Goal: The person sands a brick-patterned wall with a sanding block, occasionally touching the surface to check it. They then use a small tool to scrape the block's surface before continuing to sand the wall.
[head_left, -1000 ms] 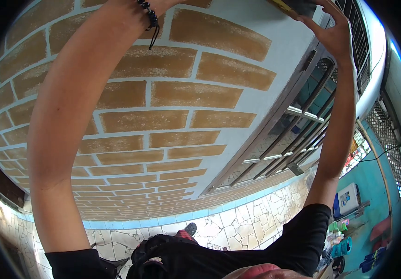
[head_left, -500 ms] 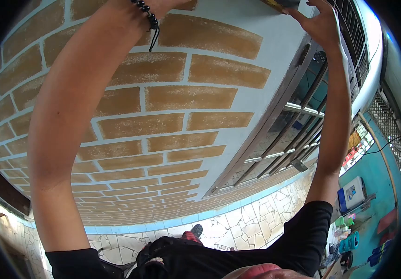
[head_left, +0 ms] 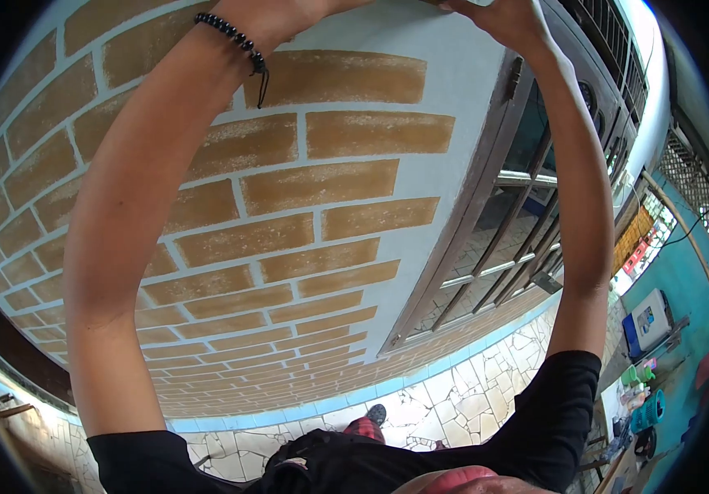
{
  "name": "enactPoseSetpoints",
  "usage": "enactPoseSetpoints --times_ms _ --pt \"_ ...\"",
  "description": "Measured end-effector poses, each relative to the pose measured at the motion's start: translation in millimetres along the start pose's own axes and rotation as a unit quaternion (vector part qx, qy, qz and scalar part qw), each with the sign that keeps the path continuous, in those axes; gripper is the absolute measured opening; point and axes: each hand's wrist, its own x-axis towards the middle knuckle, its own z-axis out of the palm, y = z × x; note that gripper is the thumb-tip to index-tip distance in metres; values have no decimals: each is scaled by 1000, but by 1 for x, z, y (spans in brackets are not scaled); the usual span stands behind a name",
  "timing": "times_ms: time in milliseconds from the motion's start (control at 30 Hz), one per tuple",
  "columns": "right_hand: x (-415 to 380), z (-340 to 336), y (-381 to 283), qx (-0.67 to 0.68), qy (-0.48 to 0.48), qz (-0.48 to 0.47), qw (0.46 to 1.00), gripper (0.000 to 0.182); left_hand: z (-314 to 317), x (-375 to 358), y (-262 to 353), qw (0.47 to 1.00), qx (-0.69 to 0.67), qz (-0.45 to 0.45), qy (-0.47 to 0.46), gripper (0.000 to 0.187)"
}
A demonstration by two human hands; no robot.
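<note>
Both arms reach up against a pale wall painted with brown brick shapes (head_left: 360, 134). My left hand (head_left: 288, 18), with a black bead bracelet (head_left: 227, 31) at the wrist, lies near the topmost visible bricks; its fingers are cut off by the upper frame edge. My right hand (head_left: 509, 23) is further right, close to the bare pale strip (head_left: 476, 111) beside the window frame. Its thumb points left, bent against a thin sliver of something at the upper edge, too little of which shows to name.
A brown-framed window (head_left: 486, 239) with glass panes and bars stands to the right. Below lies a floor of broken white tiles (head_left: 469, 379). At the far right, a white and blue box (head_left: 649, 323) and a teal basket (head_left: 649, 410) stand near a teal wall.
The view has shifted, and both hands now sit higher and further left in it. The dark, yellow-edged thing by my right hand has mostly left the frame.
</note>
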Motion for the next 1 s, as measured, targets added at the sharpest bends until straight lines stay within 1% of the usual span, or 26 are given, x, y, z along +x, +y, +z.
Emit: enactPoseSetpoints --times_ms 67,167,200,300,367,400,467,500,600,700,800,900,1000 --pt "0 -2 -3 -24 4 -24 999 45 1 -5 -2 1000 -26 -6 16 14" --pt "-3 -1 -11 -9 3 7 1000 43 1 -12 3 999 -31 -13 20 14" --pt "-4 -2 -10 -7 1 -1 1000 43 0 -11 4 999 -27 -18 20 14" --pt "-2 -6 -9 -9 -13 -22 1000 42 -11 -4 10 998 -60 -29 -14 15" --pt "-3 -11 -12 -19 -28 -22 999 41 -13 -1 12 998 -44 -26 -29 16" --pt "-5 -11 -10 -3 -22 -30 999 41 -13 0 12 998 -34 -23 -37 16" --pt "-6 -9 -2 26 1 -47 999 41 -11 5 8 999 -44 -27 -18 16" --pt "-7 -10 -1 10 -7 -39 999 41 -9 3 10 998 -55 -28 -15 16" --pt "-13 0 6 33 30 -51 998 42 -10 4 11 997 -56 -44 -31 17" --pt "-18 11 7 28 63 -44 997 41 -11 5 14 993 -87 -68 -30 18" --pt "-16 2 7 65 23 -19 997 40 -17 11 19 994 -76 -70 -42 18" --pt "-15 -1 9 62 22 -33 997 40 -23 16 21 995 -55 -60 -52 19" --pt "-15 7 4 36 19 -13 999 40 -16 17 21 988 -82 -103 -81 19"
